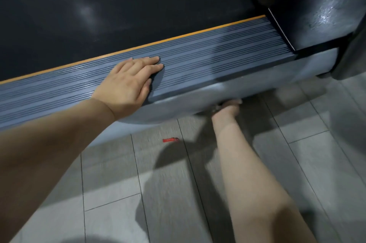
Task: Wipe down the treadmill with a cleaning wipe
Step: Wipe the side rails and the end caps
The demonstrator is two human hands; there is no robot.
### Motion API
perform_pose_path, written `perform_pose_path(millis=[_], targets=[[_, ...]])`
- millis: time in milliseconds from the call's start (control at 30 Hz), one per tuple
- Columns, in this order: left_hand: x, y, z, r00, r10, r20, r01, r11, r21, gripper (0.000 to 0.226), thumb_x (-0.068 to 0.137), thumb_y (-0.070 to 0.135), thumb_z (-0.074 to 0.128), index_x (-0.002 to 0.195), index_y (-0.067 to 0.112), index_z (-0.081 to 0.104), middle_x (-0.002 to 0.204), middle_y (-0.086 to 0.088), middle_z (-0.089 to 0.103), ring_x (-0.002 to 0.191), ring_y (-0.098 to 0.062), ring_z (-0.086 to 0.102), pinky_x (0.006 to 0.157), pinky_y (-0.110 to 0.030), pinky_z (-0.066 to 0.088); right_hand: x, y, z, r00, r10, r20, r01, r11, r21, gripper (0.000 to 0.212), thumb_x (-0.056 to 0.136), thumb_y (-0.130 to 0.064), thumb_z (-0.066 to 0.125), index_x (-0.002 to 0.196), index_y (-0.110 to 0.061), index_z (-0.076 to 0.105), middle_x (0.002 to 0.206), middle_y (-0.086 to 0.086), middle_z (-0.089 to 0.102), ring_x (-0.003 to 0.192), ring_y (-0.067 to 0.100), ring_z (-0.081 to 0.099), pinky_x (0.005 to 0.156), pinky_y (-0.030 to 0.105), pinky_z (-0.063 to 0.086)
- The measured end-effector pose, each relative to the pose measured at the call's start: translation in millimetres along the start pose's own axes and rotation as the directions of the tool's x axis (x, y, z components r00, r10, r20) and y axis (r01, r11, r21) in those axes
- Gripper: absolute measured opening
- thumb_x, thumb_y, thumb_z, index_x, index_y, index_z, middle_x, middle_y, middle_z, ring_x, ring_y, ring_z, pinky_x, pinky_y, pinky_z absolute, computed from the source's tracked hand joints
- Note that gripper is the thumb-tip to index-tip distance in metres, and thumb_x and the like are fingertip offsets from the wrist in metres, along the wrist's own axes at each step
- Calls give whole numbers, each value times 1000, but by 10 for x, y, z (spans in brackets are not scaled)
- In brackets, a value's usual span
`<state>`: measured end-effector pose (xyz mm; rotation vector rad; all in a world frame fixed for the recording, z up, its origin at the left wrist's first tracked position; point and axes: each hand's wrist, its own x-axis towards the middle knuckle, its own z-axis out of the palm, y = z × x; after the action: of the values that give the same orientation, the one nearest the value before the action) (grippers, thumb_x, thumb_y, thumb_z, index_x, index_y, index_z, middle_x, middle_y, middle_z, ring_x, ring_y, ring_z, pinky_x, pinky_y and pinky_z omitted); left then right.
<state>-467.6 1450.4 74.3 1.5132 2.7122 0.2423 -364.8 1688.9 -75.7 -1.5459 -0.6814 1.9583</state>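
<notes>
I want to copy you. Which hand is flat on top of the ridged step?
The left hand, lying flat on the ridged side rail. The right hand reaches low under its edge.

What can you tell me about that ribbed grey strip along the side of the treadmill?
The ribbed side rail is a long blue-grey step with fine lengthwise grooves, looking like plastic or rubber. A thin orange stripe edges it against the black belt. The left hand rests flat on it, fingers straight. Shadows cross its right part.
</notes>
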Motion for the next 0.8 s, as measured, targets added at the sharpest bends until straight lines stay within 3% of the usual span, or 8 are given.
perform_pose_path(millis=[200,267,367,467,567,700,733,800], targets=[[13,-7,-6,1000,-7,12,7,1000,2,51,98,32,27,142,17,47,150,0,44,131,-26,45,112,-41,29,-382,-828,136,611,-776,-156,777,626,-72,19,101,-6,43,117,3,47,112,11,51,89,6,56,77,9,46],[7,33,-12,1000,-18,9,18,1000,26,51,96,31,28,140,16,48,148,-2,47,128,-27,46,109,-41,30,-289,-734,118,723,-660,-202,677,735,23,28,104,-11,39,126,3,46,112,5,53,88,4,57,81,11,46],[134,121,-98,999,-39,31,33,986,165,51,85,27,32,127,9,55,129,-12,56,111,-37,52,97,-46,35,33,-444,-88,991,-117,-66,128,972,197,35,107,-22,26,133,-9,46,110,6,63,89,18,61,73,26,47],[465,404,-138,998,45,42,-54,965,258,46,84,23,42,125,7,54,126,-17,56,111,-41,54,96,-48,37,195,-574,-199,992,123,37,-126,986,107,34,106,-30,28,118,-12,55,93,9,67,68,21,57,62,29,45],[864,838,-54,976,196,93,-209,964,163,54,98,31,40,149,16,36,158,-6,32,144,-30,30,114,-47,30,69,-1129,-59,954,-241,-178,259,962,89,32,105,-21,39,128,-2,49,120,13,59,98,21,58,84,31,48],[1342,1303,137,948,298,117,-309,946,95,63,99,40,28,158,19,17,166,1,13,152,-19,11,122,-36,10,-87,-1421,95,437,-887,-146,854,461,-240,23,96,-8,47,111,9,53,110,14,57,95,24,56,86,10,39],[1405,1330,192,946,299,129,-312,945,95,62,102,41,26,158,21,12,166,2,11,153,-17,8,122,-34,5,-24,-1399,76,405,-903,-147,857,430,-284,23,94,-5,47,110,10,52,111,17,57,95,25,56,87,9,37],[1464,1291,278,946,284,156,-300,950,88,61,104,43,25,159,25,6,166,7,4,153,-13,2,123,-30,-1,84,-1352,37,562,-805,-193,772,593,-226,30,95,-2,44,122,9,49,121,17,54,103,21,54,91,15,38]])
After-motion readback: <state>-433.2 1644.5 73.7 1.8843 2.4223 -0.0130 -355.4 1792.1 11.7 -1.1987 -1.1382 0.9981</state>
